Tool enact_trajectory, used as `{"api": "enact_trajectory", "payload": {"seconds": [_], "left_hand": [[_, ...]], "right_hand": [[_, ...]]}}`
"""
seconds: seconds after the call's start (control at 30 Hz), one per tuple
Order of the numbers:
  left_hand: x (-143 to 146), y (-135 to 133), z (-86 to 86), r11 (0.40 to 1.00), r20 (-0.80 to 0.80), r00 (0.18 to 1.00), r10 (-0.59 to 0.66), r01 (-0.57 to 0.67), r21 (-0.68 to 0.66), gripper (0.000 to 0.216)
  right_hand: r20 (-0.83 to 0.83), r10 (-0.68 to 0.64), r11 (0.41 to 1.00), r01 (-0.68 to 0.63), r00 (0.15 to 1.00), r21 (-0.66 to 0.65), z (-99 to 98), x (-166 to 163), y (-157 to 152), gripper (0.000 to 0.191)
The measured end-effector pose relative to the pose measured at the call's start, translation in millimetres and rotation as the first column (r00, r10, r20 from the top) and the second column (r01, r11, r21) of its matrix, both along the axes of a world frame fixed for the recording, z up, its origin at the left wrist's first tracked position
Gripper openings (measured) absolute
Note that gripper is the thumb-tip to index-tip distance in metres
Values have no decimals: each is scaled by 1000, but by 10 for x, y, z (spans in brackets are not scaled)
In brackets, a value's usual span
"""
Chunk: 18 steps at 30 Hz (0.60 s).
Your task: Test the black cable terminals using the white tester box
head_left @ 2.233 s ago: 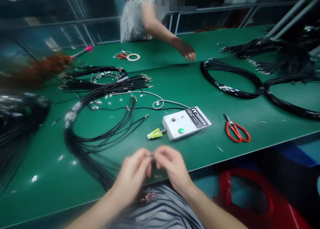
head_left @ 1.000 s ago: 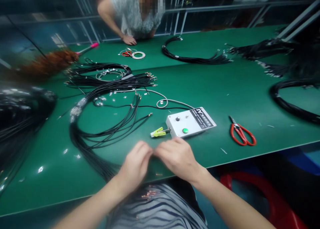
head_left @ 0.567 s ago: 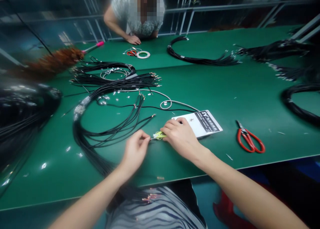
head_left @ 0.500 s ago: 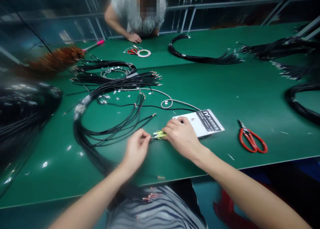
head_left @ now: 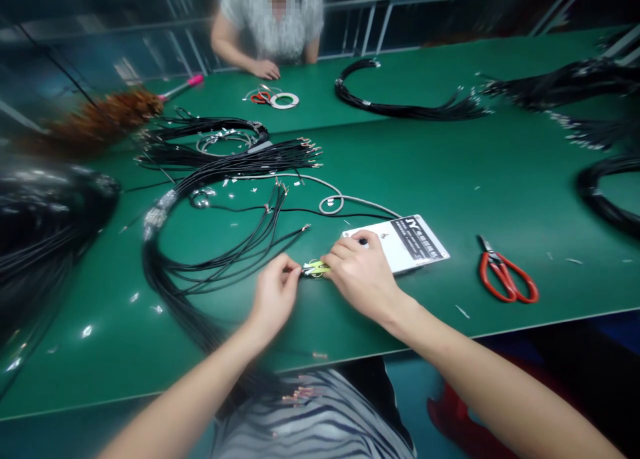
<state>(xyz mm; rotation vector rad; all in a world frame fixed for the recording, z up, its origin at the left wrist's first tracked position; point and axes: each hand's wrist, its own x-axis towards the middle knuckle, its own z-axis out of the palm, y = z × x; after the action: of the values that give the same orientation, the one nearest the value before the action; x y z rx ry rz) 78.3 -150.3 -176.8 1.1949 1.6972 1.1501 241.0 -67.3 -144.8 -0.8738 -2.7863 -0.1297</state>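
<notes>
Left fingers point(head_left: 291, 265) are pinching a thin dark wire point(head_left: 303, 271). Right fingers point(head_left: 334, 263) are gripping a splayed yellow clip point(head_left: 318, 267) beside a flat white box point(head_left: 398, 257)

clip point(head_left: 317, 267): lime-yellow | box point(head_left: 411, 243): white | wires point(head_left: 163, 289): black | tabletop point(head_left: 430, 172): green | shears point(head_left: 495, 259): red-handled | garment point(head_left: 330, 422): grey, dark-striped

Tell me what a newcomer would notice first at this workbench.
Probably the centre, where the right-hand grip holds a yellow-green plastic clip beside a white rectangular box, and the left-hand grip pinches something tiny, hard to identify, at the clip's tip. Then the red-handled metal cutters on the right of the green tabletop, and the curved bundle of black cables on the left.
</notes>
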Motion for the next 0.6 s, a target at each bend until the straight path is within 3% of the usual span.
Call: {"api": "enact_trajectory", "payload": {"seconds": [0.3,0.4,0.5,0.6], "left_hand": [[10,-8,-13,1000,1,1000,7,-7,-1,14],[7,-4,-24,1000,1,1000,8,-8,-6,14],[4,-5,-21,1000,8,1000,8,-8,-6,14],[-1,-13,-9,1000,24,1000,7,-7,7,15]], "right_hand": [[-9,-16,1000,16,1000,-12,-7,-8,-61,8],[-53,-18,1000,17,998,-19,31,37,-95,15],[-192,-47,999,43,980,-26,73,238,-153,24],[-421,-180,982,185,889,-30,39,558,-280,22]]}}
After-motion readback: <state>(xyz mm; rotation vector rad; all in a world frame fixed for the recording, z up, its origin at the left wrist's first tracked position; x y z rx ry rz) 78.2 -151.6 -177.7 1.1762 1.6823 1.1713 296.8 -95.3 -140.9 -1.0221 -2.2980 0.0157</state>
